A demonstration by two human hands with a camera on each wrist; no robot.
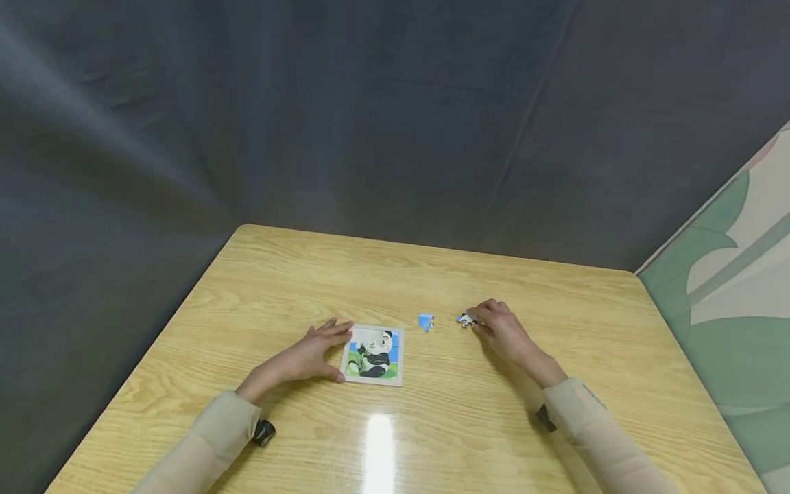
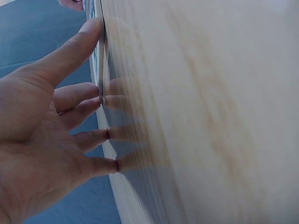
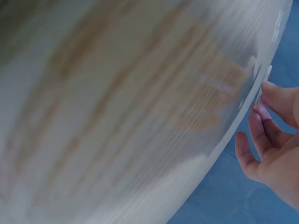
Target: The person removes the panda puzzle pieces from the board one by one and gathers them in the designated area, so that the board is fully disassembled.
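A square panda jigsaw puzzle in a pale tray (image 1: 373,383) lies left of the table's middle, its upper-left part showing a bare pale area. My left hand (image 1: 306,358) rests at the tray's left side, fingers spread. Its thumb touches the lower-left corner and its forefinger the upper-left one; in the left wrist view the thumb (image 2: 70,53) meets the tray's edge. To the right, my right hand (image 1: 503,334) pinches a black, white and blue puzzle piece (image 1: 465,320) between thumb and fingers. The right wrist view shows this piece (image 3: 263,86) edge-on, tilted at the fingertips.
Between the tray and my right hand lies a loose blue puzzle piece (image 1: 426,321). The wooden table (image 1: 296,267) has a dark curtain (image 1: 395,123) behind it and a leaf-patterned panel (image 1: 734,309) on the right.
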